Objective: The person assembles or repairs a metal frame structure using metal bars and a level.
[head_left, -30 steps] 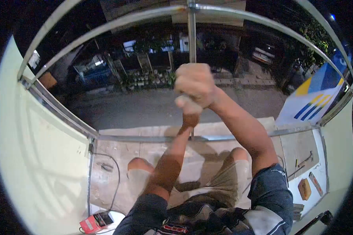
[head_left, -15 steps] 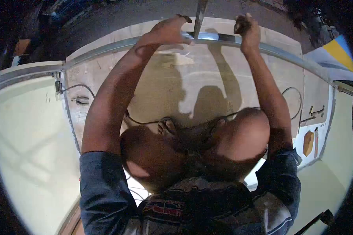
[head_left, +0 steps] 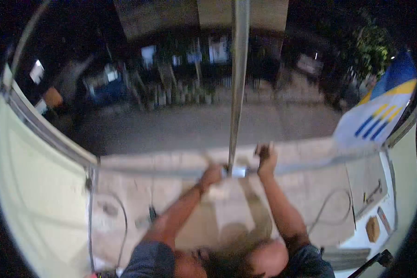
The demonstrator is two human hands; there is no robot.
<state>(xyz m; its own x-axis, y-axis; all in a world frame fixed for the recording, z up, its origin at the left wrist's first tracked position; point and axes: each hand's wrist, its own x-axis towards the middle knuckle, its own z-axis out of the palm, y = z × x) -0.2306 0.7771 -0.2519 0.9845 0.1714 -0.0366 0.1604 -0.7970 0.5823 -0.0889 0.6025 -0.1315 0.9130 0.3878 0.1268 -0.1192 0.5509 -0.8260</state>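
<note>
My left hand (head_left: pixel 211 175) is on the metal rail (head_left: pixel 171 172), just left of where an upright metal pole (head_left: pixel 238 83) meets it. Its fingers are blurred, and a thin pale streak rises from them. To the right of the pole, my right hand (head_left: pixel 267 160) is raised at the rail with curled fingers around a small dark thing that I cannot make out. A bright patch shows on the rail between both hands.
Wooden boards (head_left: pixel 139 194) lie under my arms, with black cable (head_left: pixel 126 222) on them. Pale walls stand on both sides. A blue, yellow and white banner (head_left: pixel 380 116) hangs at the right. Beyond the rail lies a dark street (head_left: pixel 171 125).
The view has tilted up, showing the street and more of the pole. My left hand, earlier open above the rail, is now closed at it. My right hand remains curled.
</note>
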